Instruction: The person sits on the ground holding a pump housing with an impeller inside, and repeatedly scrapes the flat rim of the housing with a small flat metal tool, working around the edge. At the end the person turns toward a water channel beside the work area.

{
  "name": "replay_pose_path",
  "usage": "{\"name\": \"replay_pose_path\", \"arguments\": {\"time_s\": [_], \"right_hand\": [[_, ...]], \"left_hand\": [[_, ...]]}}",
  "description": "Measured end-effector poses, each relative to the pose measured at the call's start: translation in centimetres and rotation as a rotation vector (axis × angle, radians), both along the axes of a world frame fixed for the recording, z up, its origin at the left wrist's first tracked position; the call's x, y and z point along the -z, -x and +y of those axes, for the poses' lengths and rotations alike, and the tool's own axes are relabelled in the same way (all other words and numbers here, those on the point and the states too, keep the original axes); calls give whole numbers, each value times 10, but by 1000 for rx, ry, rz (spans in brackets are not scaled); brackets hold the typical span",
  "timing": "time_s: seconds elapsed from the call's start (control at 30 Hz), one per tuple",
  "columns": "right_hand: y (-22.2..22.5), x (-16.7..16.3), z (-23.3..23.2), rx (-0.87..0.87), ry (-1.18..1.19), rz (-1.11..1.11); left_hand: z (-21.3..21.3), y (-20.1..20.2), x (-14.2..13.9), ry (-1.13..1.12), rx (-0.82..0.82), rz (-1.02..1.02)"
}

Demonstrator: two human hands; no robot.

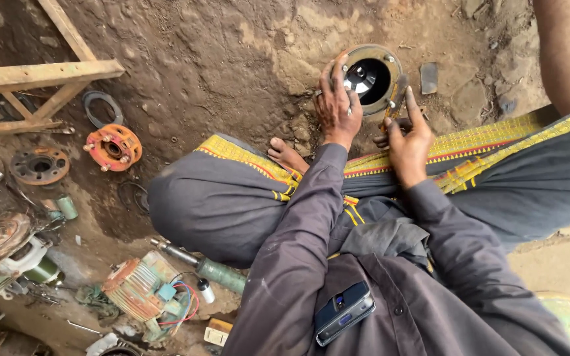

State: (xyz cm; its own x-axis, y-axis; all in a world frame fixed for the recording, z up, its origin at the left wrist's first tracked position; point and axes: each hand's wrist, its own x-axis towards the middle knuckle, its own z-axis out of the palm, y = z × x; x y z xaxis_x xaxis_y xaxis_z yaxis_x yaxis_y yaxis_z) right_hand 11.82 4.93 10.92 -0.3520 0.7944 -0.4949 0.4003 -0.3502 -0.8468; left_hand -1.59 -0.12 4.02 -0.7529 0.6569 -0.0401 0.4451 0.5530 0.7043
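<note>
Dirt floor; left hand splayed atop housing.

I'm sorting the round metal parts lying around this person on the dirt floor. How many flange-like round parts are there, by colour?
Orange flange with bolts: 1
Rusty brown flange: 1
Dark flat ring: 1
Round housing under the left hand, with the right hand beside it: 1
Total: 4
</note>
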Motion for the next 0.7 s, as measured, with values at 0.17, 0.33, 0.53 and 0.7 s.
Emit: {"name": "replay_pose_path", "arguments": {"time_s": [0.17, 0.33, 0.53, 0.7], "right_hand": [[24, 3, -17, 113, -55, 19], [5, 12, -28, 9, -289, -83], [-9, 3, -5, -136, -102, -81], [-39, 3, 99, -865, -708, -215]], "left_hand": [[-4, 17, -4, 54, 1, -37], [-13, 2, -2, 18, -1, 38], [-24, 14, 10, 48, 8, 7], [-18, -13, 31, 44, 11, 2]]}}
